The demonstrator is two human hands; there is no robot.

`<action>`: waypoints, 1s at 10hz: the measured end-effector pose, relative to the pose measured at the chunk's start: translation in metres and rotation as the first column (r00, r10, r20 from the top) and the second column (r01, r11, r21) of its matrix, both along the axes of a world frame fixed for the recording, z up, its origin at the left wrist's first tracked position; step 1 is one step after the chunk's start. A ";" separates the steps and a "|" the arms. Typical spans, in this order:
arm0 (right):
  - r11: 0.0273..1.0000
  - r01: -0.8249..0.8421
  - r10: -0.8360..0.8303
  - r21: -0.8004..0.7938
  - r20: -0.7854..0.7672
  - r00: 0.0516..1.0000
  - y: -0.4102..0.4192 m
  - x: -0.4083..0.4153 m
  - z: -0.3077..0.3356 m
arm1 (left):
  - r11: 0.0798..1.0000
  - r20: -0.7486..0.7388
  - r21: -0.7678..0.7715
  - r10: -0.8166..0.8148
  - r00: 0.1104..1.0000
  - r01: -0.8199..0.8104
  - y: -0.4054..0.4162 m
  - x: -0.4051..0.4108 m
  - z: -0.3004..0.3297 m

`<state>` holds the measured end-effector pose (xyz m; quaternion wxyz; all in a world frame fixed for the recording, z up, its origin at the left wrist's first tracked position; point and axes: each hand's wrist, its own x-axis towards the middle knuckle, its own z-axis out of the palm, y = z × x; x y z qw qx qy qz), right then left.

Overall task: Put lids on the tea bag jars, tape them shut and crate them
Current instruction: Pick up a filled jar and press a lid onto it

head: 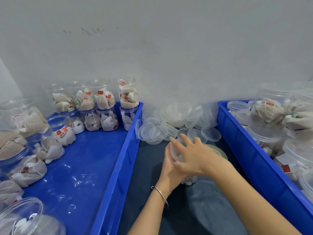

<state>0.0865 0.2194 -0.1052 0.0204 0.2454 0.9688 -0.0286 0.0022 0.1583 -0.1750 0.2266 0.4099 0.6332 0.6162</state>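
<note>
Clear tea-bag jar (189,180) under translucent lid (176,152)

Left crate (116,167): we record solid bright blue.
Right crate (250,150): same blue.
Jars (101,99): clear; beige-white bags, red tags.
Lids (169,119): clear, colourless.
Tape roll (220,152): pale yellowish.
Floor (149,167): dark grey-blue.
Wall (169,48): off-white, faint smudges.
Bracelet (160,194): silver.

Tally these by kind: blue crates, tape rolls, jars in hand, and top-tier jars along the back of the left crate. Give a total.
Blue crates: 2
Tape rolls: 1
Jars in hand: 1, gripped by left hand and right hand
Top-tier jars: 4
Total: 8
</note>
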 end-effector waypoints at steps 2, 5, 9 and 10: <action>0.994 0.085 -0.088 0.072 0.035 0.996 0.000 0.004 0.011 | 0.991 -0.074 -0.126 0.027 0.997 -0.037 0.002 0.008 -0.006; 0.998 0.004 -0.002 0.066 -0.021 1.000 0.013 0.006 0.015 | 0.969 -0.400 -0.220 0.015 0.916 -0.112 0.009 0.009 -0.001; 0.991 -0.130 0.125 -0.034 -0.115 0.985 0.011 -0.006 -0.001 | 0.966 -0.117 -0.186 0.161 0.980 -0.181 -0.008 0.010 -0.015; 0.960 -0.184 0.180 -0.210 -0.041 0.983 0.022 0.003 0.013 | 0.986 -0.042 -0.122 0.110 0.993 -0.115 -0.002 0.009 -0.013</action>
